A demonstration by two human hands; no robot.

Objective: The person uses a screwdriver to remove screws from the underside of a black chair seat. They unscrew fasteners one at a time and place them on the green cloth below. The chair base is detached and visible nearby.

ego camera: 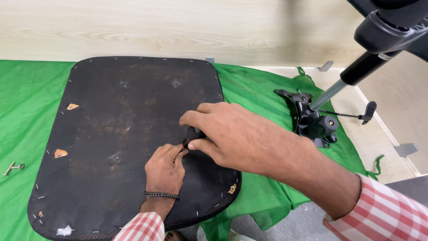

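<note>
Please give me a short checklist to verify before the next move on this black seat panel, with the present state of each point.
1. Seat panel lies flat, underside up, on the green cloth: ok.
2. Right hand grips the small black part over the panel: ok.
3. Left hand rests on the panel, fingertips at the same part: ok.
4. Part sits straight in its hole: cannot tell, the hands hide it.
5. Loose metal bolt lies on the cloth left of the panel, apart from it: ok.
6. Chair mechanism with its gas cylinder leans beside the panel, not touching it: ok.
</note>
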